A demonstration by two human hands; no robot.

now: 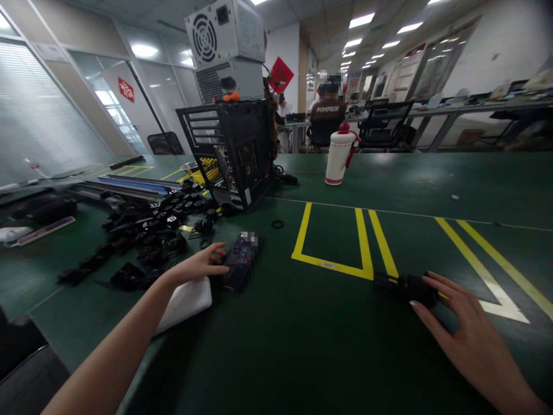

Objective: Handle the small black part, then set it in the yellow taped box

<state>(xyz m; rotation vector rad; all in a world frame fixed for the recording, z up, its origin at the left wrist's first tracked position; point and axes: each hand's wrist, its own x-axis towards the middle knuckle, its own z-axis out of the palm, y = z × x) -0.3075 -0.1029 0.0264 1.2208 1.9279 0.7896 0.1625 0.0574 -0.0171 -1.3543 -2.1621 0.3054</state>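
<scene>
My left hand (201, 265) reaches to the left edge of a dark smartphone (239, 265) lying on the green table. Its fingers and thumb are apart, the tips at or very near the phone's side. Under my left forearm lies a white rounded object (188, 302), partly hidden. On the right, my right hand (469, 328) has thumb and fingers around the end of a black part (408, 288), thick and rounded at the hand and narrower toward the left. The part rests on or just above the table, by the yellow tape; its exact kind is unclear.
Left of the phone is a heap of black parts (147, 230). Behind stands an open black computer case (242, 155) with metal power supplies (231, 52) on top. A white tumbler (340, 157) stands farther back. A black ring (277, 224) lies near yellow tape outlines (332, 266).
</scene>
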